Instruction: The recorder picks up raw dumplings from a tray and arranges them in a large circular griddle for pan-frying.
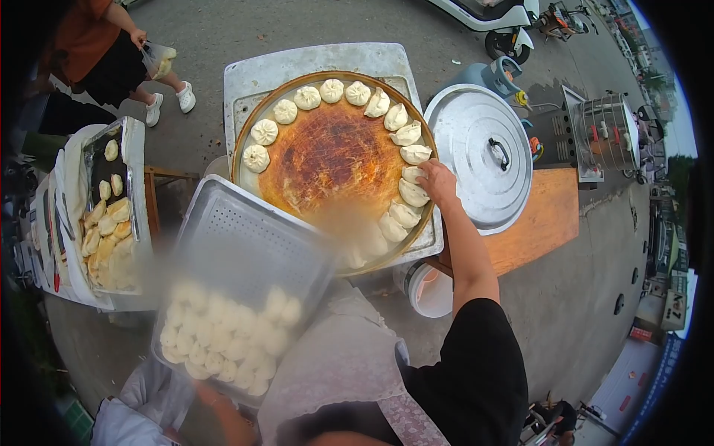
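Note:
My right hand (439,179) has its fingertips on a pale filled bun (411,174) at the right side of a large round pan (244,125). Pleated round buns (332,91) and folded, dumpling-like ones (414,154) line the rim. The pan's middle is bare, browned and scratched. At lower left, a perforated metal tray (245,220) overlaps the pan's near edge, with many raw buns (223,340) heaped at its near end. My left forearm (226,415) reaches the tray's near edge from below; the fingers are hidden under it. Blur covers part of tray and pan.
A large metal lid (474,150) leans over a wooden board (535,217) on the right, near a gas cylinder (485,78). A white bucket (432,292) stands below. Left is a stand with baked flatbreads (106,234). A person (106,56) carries a bag; a scooter (502,25) is parked beyond.

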